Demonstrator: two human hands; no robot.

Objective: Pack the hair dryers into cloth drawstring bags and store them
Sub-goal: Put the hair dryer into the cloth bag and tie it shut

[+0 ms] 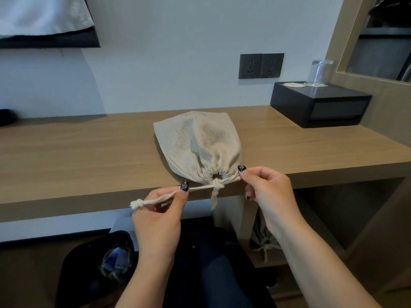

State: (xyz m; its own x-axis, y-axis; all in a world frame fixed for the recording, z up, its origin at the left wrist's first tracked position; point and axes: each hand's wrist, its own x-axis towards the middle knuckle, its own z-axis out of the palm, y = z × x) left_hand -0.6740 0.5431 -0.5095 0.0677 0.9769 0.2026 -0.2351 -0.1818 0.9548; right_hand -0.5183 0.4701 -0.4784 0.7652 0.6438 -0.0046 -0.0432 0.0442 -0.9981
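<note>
A beige cloth drawstring bag (198, 143) lies bulging on the wooden desk (77, 152), its gathered mouth at the front edge and nearly closed. Whatever fills it is hidden. A white drawstring cord (200, 187) runs sideways from the mouth, crossed in a knot at the middle. My left hand (160, 216) pinches the cord's left part, whose knotted end sticks out past the fingers. My right hand (266, 192) pinches the right part close beside the bag's mouth. A second tied cloth bag (263, 238) sits on the low shelf under the desk at right.
A black box (320, 103) with an upturned glass (320, 73) and coaster stands at the desk's back right, under two wall sockets (261, 66). A black waste bin (100, 265) holding rubbish stands on the floor at left. My legs are below the desk edge.
</note>
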